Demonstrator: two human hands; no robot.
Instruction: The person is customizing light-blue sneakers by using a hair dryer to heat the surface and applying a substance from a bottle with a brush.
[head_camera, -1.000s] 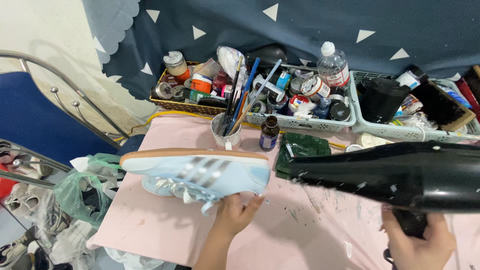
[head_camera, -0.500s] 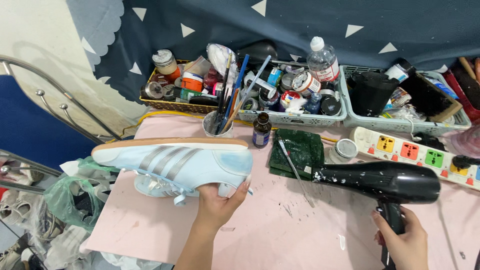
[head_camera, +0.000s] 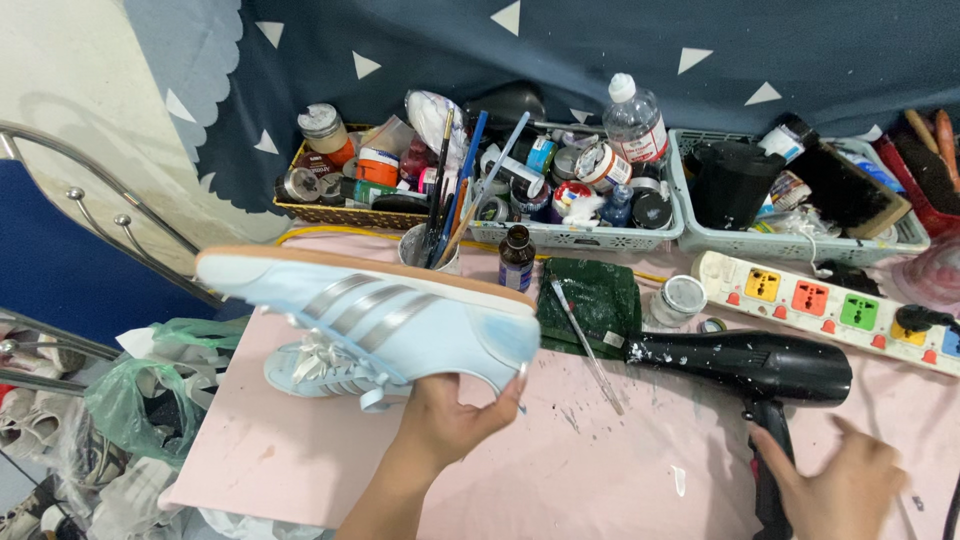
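The left hand (head_camera: 450, 420) held a pale blue sneaker (head_camera: 370, 315) sole-up above the pink bench (head_camera: 300, 460), its fingers (head_camera: 520, 375) curled around the toe end. A second blue sneaker (head_camera: 310, 370) lay just beneath the raised one, laces loose. To the right of the held sneaker, the black hair dryer (head_camera: 750, 365) rested on the bench, nozzle pointing toward the toe; the right hand (head_camera: 845, 490) sat at its handle, fingers loosely spread beside the grip rather than closed on it.

As a judgement, the grip on the toe alone looked shaky: the long heel end hung unsupported, so the sneaker could tip and drop onto the one below. The toe showed a darker patch, possibly wet, which fingers might smear.

Behind the held sneaker stood a cup of brushes (head_camera: 432, 250) and a small brown bottle (head_camera: 516, 258), both near enough to be knocked. A thin brush (head_camera: 585, 345) lay on a green cloth (head_camera: 590, 295) between sneaker and dryer. Baskets of paint jars (head_camera: 570, 235) and a white power strip (head_camera: 830, 310) lay beyond.
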